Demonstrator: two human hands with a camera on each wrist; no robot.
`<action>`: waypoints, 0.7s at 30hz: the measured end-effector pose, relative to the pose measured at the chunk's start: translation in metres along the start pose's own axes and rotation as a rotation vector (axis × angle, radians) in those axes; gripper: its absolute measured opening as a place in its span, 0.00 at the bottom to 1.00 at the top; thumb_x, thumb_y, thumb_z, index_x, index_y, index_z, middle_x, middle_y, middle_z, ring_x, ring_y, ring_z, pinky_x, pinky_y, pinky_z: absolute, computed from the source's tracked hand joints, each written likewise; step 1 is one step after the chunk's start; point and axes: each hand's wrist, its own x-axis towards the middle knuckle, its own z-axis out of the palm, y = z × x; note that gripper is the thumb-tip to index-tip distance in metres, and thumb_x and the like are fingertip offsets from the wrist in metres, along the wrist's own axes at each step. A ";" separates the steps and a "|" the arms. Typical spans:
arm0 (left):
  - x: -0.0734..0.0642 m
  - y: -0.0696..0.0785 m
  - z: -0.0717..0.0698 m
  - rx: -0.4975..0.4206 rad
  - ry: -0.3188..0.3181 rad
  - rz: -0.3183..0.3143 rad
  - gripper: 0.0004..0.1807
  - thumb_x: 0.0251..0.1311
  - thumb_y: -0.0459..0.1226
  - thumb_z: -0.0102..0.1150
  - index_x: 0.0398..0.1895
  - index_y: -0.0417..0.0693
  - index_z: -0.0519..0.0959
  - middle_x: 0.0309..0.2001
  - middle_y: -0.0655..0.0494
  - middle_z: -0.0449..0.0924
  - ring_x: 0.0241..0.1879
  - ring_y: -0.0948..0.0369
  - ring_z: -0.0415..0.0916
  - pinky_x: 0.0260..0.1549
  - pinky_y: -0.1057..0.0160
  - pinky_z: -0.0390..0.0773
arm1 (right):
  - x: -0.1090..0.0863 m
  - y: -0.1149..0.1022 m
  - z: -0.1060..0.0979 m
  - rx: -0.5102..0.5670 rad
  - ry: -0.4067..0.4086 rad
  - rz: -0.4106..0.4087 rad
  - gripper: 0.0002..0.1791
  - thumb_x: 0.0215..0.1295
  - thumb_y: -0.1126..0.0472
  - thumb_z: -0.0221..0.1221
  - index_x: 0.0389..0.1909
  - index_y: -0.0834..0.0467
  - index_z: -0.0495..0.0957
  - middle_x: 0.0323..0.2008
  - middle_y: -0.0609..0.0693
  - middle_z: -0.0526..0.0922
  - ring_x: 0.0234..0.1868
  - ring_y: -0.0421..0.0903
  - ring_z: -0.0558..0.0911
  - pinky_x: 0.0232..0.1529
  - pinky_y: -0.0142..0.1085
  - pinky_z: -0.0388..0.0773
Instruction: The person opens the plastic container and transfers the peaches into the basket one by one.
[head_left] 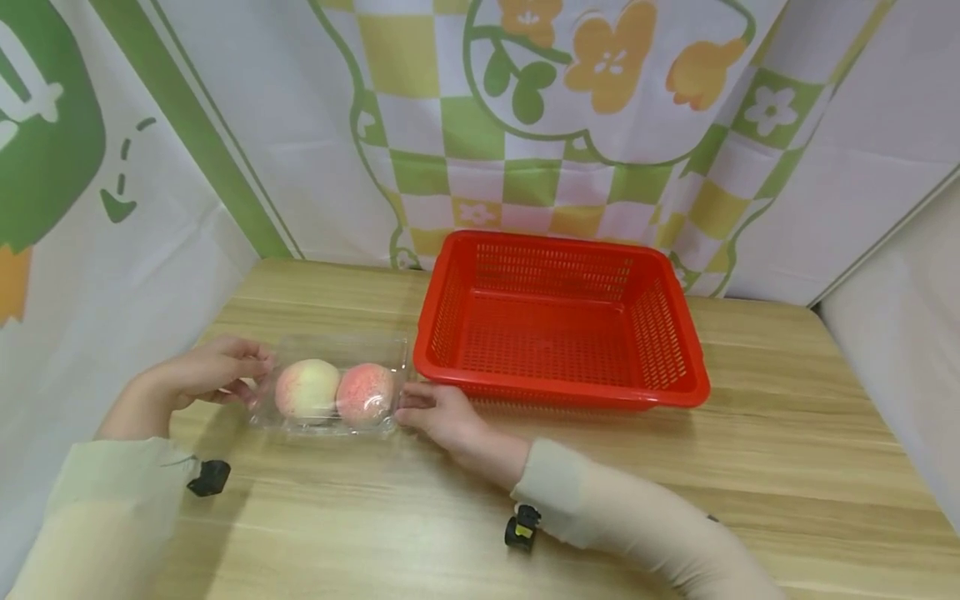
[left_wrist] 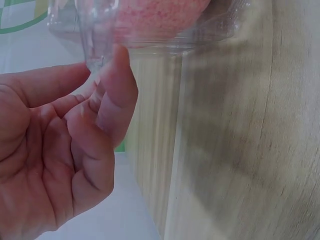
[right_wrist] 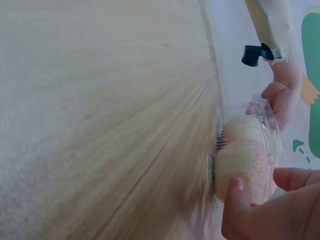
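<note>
A clear plastic clamshell box [head_left: 341, 344] lies low over the tabletop, left of the basket. Inside it sit two round peaches, a yellow one with a pink blush [head_left: 307, 391] and a pinker one [head_left: 366, 395]. My left hand [head_left: 213, 368] holds the box's left end; in the left wrist view its thumb and fingers pinch the plastic edge [left_wrist: 97, 35]. At the opposite end, my right hand [head_left: 450, 421] grips the box between thumb and fingers, seen too in the right wrist view. Whether the box touches the table is hard to tell.
A red perforated plastic basket [head_left: 558, 392] stands just right of the box, near the table's back edge, with nothing in it. The wood-grain table [head_left: 390, 533] is bordered by printed white curtains [head_left: 315, 167]. Each sleeve carries a small black wrist camera [head_left: 209, 478].
</note>
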 end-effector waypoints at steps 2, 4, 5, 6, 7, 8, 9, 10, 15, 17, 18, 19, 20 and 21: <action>-0.001 0.000 0.000 -0.004 -0.006 -0.005 0.13 0.83 0.36 0.42 0.58 0.34 0.69 0.35 0.57 0.78 0.32 0.63 0.82 0.31 0.67 0.77 | -0.001 -0.001 -0.001 -0.015 0.005 0.003 0.26 0.68 0.73 0.65 0.67 0.71 0.76 0.52 0.62 0.86 0.41 0.41 0.81 0.42 0.33 0.82; -0.002 0.000 0.001 -0.008 -0.011 -0.008 0.13 0.83 0.36 0.42 0.58 0.34 0.69 0.35 0.57 0.78 0.31 0.63 0.83 0.31 0.67 0.77 | -0.002 -0.001 -0.001 -0.020 0.015 0.013 0.25 0.68 0.73 0.65 0.65 0.70 0.77 0.48 0.60 0.87 0.38 0.39 0.79 0.41 0.32 0.80; -0.003 0.000 0.001 -0.011 -0.015 -0.007 0.13 0.83 0.36 0.42 0.58 0.34 0.69 0.36 0.57 0.78 0.31 0.62 0.83 0.31 0.67 0.76 | -0.003 -0.002 -0.002 -0.011 0.020 0.021 0.24 0.67 0.73 0.65 0.64 0.70 0.78 0.47 0.60 0.88 0.37 0.39 0.80 0.41 0.32 0.81; -0.004 0.000 0.001 -0.014 -0.021 -0.005 0.13 0.83 0.36 0.43 0.58 0.34 0.69 0.36 0.57 0.78 0.31 0.62 0.83 0.30 0.68 0.76 | -0.003 -0.002 -0.002 -0.005 0.025 0.031 0.23 0.68 0.73 0.65 0.63 0.70 0.78 0.47 0.60 0.88 0.36 0.39 0.81 0.41 0.33 0.82; -0.004 0.000 0.001 -0.014 -0.026 -0.003 0.13 0.82 0.36 0.43 0.58 0.34 0.68 0.36 0.57 0.79 0.30 0.62 0.83 0.30 0.68 0.76 | -0.004 -0.002 -0.002 0.006 0.030 0.042 0.23 0.68 0.73 0.65 0.63 0.70 0.79 0.46 0.60 0.89 0.36 0.39 0.82 0.41 0.33 0.83; -0.005 0.000 0.001 -0.014 -0.032 0.000 0.13 0.82 0.35 0.43 0.58 0.33 0.68 0.36 0.57 0.79 0.30 0.62 0.83 0.29 0.69 0.76 | -0.004 -0.002 -0.002 0.019 0.032 0.054 0.22 0.68 0.73 0.65 0.62 0.70 0.79 0.46 0.61 0.89 0.35 0.40 0.83 0.41 0.33 0.83; -0.006 0.000 0.001 -0.015 -0.038 -0.001 0.13 0.82 0.35 0.43 0.58 0.33 0.68 0.36 0.56 0.79 0.30 0.62 0.84 0.29 0.69 0.75 | -0.005 -0.002 -0.002 0.032 0.032 0.062 0.22 0.68 0.73 0.65 0.62 0.70 0.79 0.46 0.62 0.89 0.36 0.40 0.84 0.41 0.33 0.84; -0.006 0.000 0.001 -0.015 -0.043 0.000 0.14 0.82 0.35 0.43 0.59 0.32 0.68 0.36 0.56 0.79 0.30 0.62 0.84 0.28 0.69 0.75 | -0.005 -0.001 -0.002 0.041 0.033 0.068 0.21 0.68 0.73 0.65 0.62 0.70 0.79 0.46 0.62 0.89 0.35 0.40 0.85 0.39 0.33 0.84; -0.008 0.001 0.001 -0.013 -0.067 -0.013 0.13 0.81 0.34 0.43 0.59 0.32 0.67 0.37 0.54 0.80 0.30 0.62 0.85 0.28 0.70 0.75 | -0.006 0.000 -0.004 0.082 0.022 0.092 0.19 0.67 0.75 0.65 0.58 0.71 0.80 0.42 0.63 0.90 0.30 0.39 0.85 0.35 0.30 0.82; -0.009 0.001 0.001 -0.008 -0.080 -0.013 0.13 0.81 0.34 0.43 0.58 0.32 0.68 0.38 0.53 0.80 0.31 0.61 0.85 0.29 0.69 0.75 | -0.007 -0.001 -0.005 0.102 0.016 0.098 0.18 0.66 0.76 0.65 0.57 0.71 0.80 0.41 0.62 0.90 0.29 0.39 0.84 0.36 0.30 0.83; -0.010 0.001 0.001 -0.004 -0.084 -0.015 0.13 0.81 0.35 0.44 0.58 0.32 0.68 0.39 0.53 0.80 0.31 0.61 0.85 0.30 0.69 0.75 | -0.007 -0.001 -0.006 0.111 0.012 0.100 0.18 0.66 0.76 0.65 0.56 0.71 0.80 0.40 0.61 0.90 0.29 0.39 0.84 0.35 0.30 0.83; -0.010 0.002 0.001 -0.001 -0.091 -0.014 0.13 0.81 0.35 0.45 0.57 0.33 0.69 0.39 0.53 0.80 0.31 0.61 0.86 0.30 0.69 0.75 | -0.008 0.000 -0.007 0.122 0.011 0.104 0.17 0.66 0.77 0.64 0.56 0.71 0.80 0.38 0.59 0.90 0.28 0.39 0.84 0.34 0.30 0.83; -0.010 0.002 0.001 0.000 -0.098 -0.010 0.13 0.81 0.35 0.45 0.57 0.33 0.69 0.39 0.53 0.81 0.32 0.61 0.86 0.31 0.68 0.76 | -0.008 0.000 -0.008 0.122 0.010 0.105 0.16 0.66 0.76 0.64 0.55 0.71 0.80 0.36 0.57 0.89 0.28 0.39 0.83 0.32 0.29 0.81; -0.010 0.003 0.002 0.001 -0.106 -0.008 0.12 0.81 0.35 0.45 0.56 0.33 0.70 0.39 0.53 0.81 0.32 0.61 0.86 0.31 0.68 0.76 | -0.009 0.000 -0.009 0.122 0.010 0.107 0.15 0.66 0.76 0.64 0.53 0.71 0.80 0.34 0.55 0.88 0.27 0.39 0.82 0.30 0.28 0.78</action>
